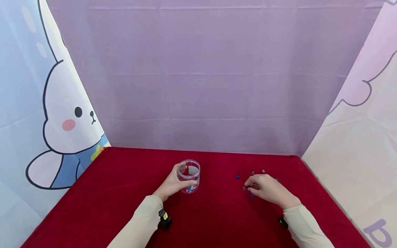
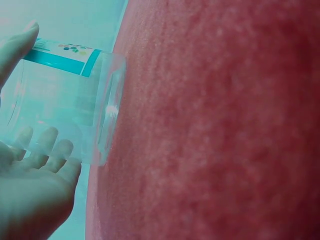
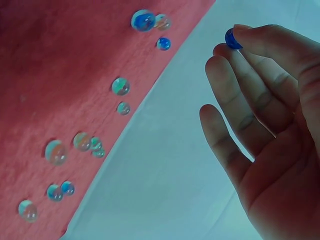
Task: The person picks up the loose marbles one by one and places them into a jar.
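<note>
- Red velvet-like cloth (image 1: 124,193) covers the table, where a person's two hands work well apart, each sleeve running out of the bottom edge of the head view.
- Hard to make out from the head camera: the marbles (image 1: 252,172) scattered around the right hand (image 1: 266,189) show only as tiny specks, and the hand covers some of them; their number cannot be told there.
- Right wrist view shows them plainly: clear and blue glass marbles (image 3: 120,86) lie loose on the cloth, some touching in small clusters, others apart.
- Right hand (image 3: 270,130): thumb and forefinger pinch a single blue marble (image 3: 231,38), mostly hidden between the fingertips; the other fingers are loosely extended and hold nothing.
- Left hand (image 1: 172,184) grips a clear plastic jar (image 1: 189,175) standing upright on the cloth, fingers behind it and thumb in front; seen through the wall, the fingers blur.
- Left wrist view has the jar (image 2: 65,100) close up, with a teal-banded label whose print is unreadable; the left hand (image 2: 30,190) is cut off at the frame edge, fingertips (image 2: 47,142) pressed on the wall.
- Whether the jar holds anything cannot be told.
- Behind the table hang a lilac cloth (image 1: 204,75) and a cartoon rabbit panel (image 1: 62,120), cut off at the left.
</note>
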### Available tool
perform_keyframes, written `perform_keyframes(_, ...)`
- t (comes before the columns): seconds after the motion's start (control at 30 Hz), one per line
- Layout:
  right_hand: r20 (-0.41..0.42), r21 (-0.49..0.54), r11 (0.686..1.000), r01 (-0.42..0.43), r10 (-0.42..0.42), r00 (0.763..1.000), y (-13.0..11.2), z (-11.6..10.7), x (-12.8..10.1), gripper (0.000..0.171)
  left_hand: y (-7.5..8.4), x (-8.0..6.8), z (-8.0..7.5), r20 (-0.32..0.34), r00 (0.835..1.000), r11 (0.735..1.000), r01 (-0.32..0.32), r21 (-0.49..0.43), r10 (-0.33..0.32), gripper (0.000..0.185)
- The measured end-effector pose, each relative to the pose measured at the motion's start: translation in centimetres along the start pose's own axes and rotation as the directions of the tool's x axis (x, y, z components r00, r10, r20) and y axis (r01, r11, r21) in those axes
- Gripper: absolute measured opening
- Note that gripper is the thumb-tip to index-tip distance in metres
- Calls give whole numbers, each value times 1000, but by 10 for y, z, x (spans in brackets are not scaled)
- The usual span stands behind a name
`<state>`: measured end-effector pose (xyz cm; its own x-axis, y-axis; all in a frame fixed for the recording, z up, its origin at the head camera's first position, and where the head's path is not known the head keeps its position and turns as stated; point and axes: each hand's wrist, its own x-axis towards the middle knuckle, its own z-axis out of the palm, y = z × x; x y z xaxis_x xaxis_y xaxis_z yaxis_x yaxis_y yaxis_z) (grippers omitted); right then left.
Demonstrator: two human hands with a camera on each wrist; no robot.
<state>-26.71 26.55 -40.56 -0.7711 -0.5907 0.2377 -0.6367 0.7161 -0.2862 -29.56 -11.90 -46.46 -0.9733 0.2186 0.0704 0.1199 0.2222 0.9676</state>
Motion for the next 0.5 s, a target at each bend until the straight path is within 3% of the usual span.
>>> perform_keyframes(0.5,-27,17,1000,1,0,1000,-11,8,18,14,0,0,1,1,1000,1000,3,1,-3,95)
